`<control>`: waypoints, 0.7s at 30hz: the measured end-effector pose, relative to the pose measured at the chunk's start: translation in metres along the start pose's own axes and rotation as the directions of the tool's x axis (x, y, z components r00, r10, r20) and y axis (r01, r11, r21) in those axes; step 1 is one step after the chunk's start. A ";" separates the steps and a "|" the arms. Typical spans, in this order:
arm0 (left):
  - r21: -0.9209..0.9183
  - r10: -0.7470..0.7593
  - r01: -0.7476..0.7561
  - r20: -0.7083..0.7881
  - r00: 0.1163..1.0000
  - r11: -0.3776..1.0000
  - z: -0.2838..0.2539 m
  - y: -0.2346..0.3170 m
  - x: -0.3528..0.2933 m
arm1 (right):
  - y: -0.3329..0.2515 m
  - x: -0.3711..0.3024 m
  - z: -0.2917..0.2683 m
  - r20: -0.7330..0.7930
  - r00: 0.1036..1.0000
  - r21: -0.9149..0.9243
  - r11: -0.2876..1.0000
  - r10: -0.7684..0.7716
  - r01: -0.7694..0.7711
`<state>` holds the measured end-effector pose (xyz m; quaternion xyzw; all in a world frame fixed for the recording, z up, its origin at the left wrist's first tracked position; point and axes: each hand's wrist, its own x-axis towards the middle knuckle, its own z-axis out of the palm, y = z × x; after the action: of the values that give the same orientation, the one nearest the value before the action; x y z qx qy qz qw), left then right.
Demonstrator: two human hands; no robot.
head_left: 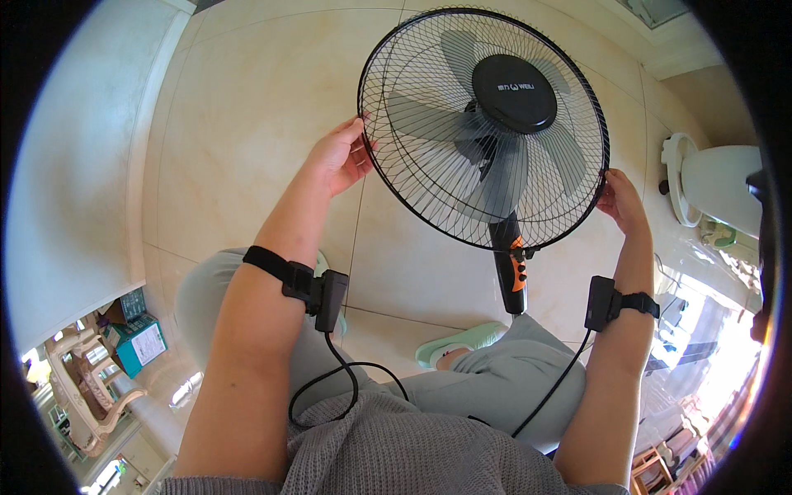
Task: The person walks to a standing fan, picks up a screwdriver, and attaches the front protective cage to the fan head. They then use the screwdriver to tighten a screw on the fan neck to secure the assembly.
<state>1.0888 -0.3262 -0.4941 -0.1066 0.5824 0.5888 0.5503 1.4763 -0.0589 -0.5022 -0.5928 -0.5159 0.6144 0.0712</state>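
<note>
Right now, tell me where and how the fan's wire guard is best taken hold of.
Probably by its black outer rim, at opposite edges: left hand from the left, right hand from the right. The wire guard is wide and round, so support on both sides should balance it, and its rim looks sturdier than the thin front wires.

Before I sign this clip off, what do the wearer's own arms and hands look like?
Both hands are ungloved and the forearms uncovered, with grey knit sleeves at the lower edge. Each forearm wears a black strap carrying a small black box-shaped device, from which a thin black cable runs.
</note>
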 end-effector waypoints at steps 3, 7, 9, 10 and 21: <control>0.014 0.020 -0.021 0.068 0.997 1.000 -0.002 0.002 0.002 | -0.002 -0.002 0.003 -0.012 1.000 0.012 1.000 0.013 -0.013; -0.070 0.003 0.006 0.121 0.993 0.998 -0.004 0.002 0.003 | 0.000 -0.003 0.008 -0.065 0.998 0.038 0.999 -0.007 0.010; -0.081 0.029 -0.020 0.112 0.993 0.997 -0.003 0.000 0.005 | 0.002 -0.002 0.008 -0.078 0.997 0.061 0.998 -0.009 0.014; -0.092 0.039 -0.030 0.107 0.993 0.995 -0.003 -0.002 0.004 | 0.003 -0.001 0.008 -0.089 0.996 0.040 0.999 0.003 0.000; -0.299 0.107 -0.080 0.075 0.991 0.951 -0.002 -0.018 0.013 | 0.003 0.000 0.004 -0.027 1.000 0.183 0.983 -0.012 0.017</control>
<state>1.0968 -0.3261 -0.5153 -0.1331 0.4669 0.6987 0.5255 1.4750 -0.0622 -0.5056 -0.5878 -0.4607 0.6509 0.1365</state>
